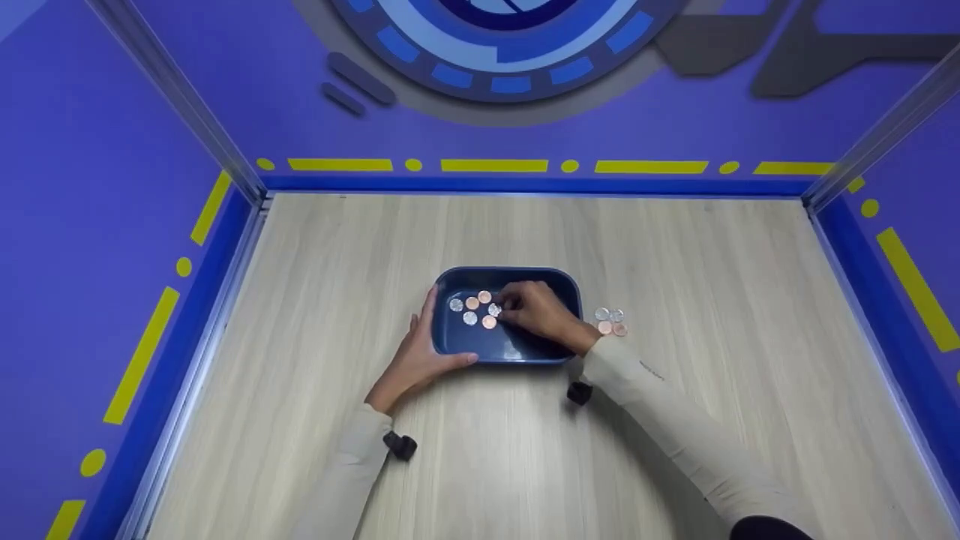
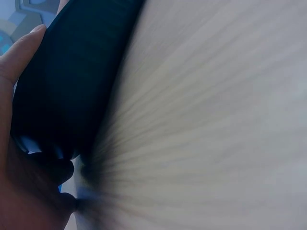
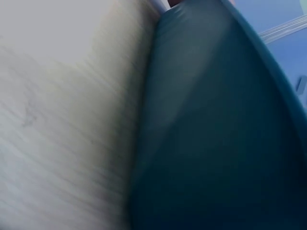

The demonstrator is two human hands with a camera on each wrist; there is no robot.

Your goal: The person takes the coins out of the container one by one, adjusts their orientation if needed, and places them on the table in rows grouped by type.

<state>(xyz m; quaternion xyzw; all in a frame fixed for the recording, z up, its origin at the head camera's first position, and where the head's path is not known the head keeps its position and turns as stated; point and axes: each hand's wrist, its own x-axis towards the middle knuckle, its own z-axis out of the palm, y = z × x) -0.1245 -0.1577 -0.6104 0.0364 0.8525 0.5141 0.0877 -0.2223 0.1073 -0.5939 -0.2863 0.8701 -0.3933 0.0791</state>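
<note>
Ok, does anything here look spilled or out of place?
Nothing clearly stands out. The dark blue tray shows no visible damage, and coins lie inside. Four more coins sit outside, to its right, but they're grouped neatly, so they don't look spilled.

- Worktop [image 1: 337, 255]: pale wood-grain boarding with faint streaks running away from the viewer.
- Back wall [image 1: 517, 142]: violet-blue printed panel rising behind the worktop's far edge.
- Circular graphic [image 1: 450, 77]: concentric blue, pale and grey rings, cut off by the head view's top edge.
- Rounded grey bars [image 1: 362, 78] left of it; angular grey shapes [image 1: 712, 45] right.
- Yellow dashes [image 1: 495, 166] alternating with yellow dots [image 1: 413, 165] above a deeper blue band [image 1: 525, 184].
- Left wall [image 1: 82, 195] and right wall [image 1: 919, 172]: the same violet-blue, yellow-marked.
- Metallic corner posts [image 1: 176, 94] where walls meet; metallic edging [image 1: 199, 394] beside the worktop.
- Light: pale glare on the worktop in the right wrist view.
</note>
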